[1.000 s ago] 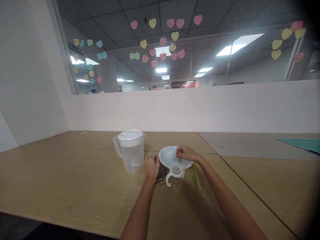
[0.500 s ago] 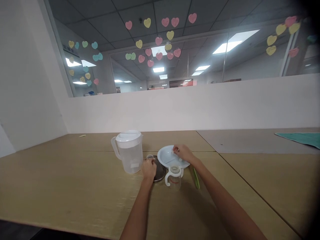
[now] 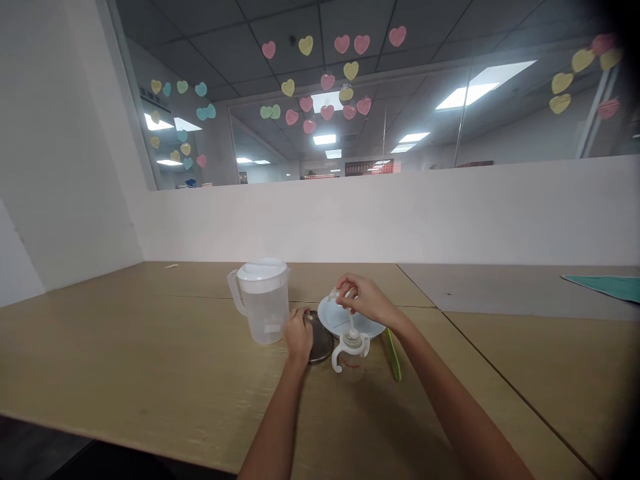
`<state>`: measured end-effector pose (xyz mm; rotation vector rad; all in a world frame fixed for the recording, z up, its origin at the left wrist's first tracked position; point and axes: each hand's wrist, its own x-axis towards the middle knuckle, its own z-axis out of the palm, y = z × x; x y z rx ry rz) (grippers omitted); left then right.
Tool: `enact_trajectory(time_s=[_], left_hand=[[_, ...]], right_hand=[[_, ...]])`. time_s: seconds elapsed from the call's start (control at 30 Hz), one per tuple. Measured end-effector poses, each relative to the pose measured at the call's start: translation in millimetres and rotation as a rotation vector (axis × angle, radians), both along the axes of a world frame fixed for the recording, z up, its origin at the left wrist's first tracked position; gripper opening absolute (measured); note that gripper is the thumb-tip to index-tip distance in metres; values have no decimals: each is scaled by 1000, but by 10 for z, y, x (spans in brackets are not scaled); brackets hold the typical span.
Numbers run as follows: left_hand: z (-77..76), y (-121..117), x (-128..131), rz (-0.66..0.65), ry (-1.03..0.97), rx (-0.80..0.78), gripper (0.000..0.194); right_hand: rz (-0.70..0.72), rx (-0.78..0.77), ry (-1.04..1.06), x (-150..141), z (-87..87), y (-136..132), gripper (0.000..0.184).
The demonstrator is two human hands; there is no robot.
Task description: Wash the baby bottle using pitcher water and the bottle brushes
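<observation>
My right hand [image 3: 364, 299] is pinched on a small translucent white piece [image 3: 333, 293] above a pale blue plate [image 3: 327, 323]. From under these fingers a thin white straw with a thicker end [image 3: 353, 327] hangs down at the mouth of a clear baby bottle [image 3: 352, 367]. The bottle stands upright with a white two-handled collar [image 3: 338, 357] round its neck. My left hand [image 3: 299, 337] has its fingers curled at the left edge of a dark round metal dish [image 3: 321, 341]; what they hold, if anything, is hidden.
A translucent lidded pitcher [image 3: 267, 310] stands just left of my left hand. A green strip-like tool [image 3: 393, 360] lies right of the bottle, under my right forearm. Further right is a green cloth [image 3: 607, 287]. A low white wall [image 3: 350, 227] rises behind the table.
My right hand has lifted off the plate with the white straw piece, whose thicker end now hangs at the bottle mouth. A small clear item by my left fingers no longer shows. The view has shifted slightly.
</observation>
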<state>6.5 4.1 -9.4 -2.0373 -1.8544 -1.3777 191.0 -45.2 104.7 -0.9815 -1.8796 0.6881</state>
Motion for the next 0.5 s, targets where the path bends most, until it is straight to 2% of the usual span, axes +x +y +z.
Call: enact_trajectory(time_s=[0.13,0.33,0.4,0.5], left_hand=[[16,9,0,-54,-128,211,37],[42,-15,57,-173,-272,398,28],[47,-35,88,-195,-282,440,26],[55,-81,138,-204,-254,522,25]], right_hand=[[-31,91,-274,8,-45,3,37],[-8,36,-723,61,-108,-8,31],[-16,0,-806,82,-111,-15,32],[9,-58,-825,116,-84,-43,40]])
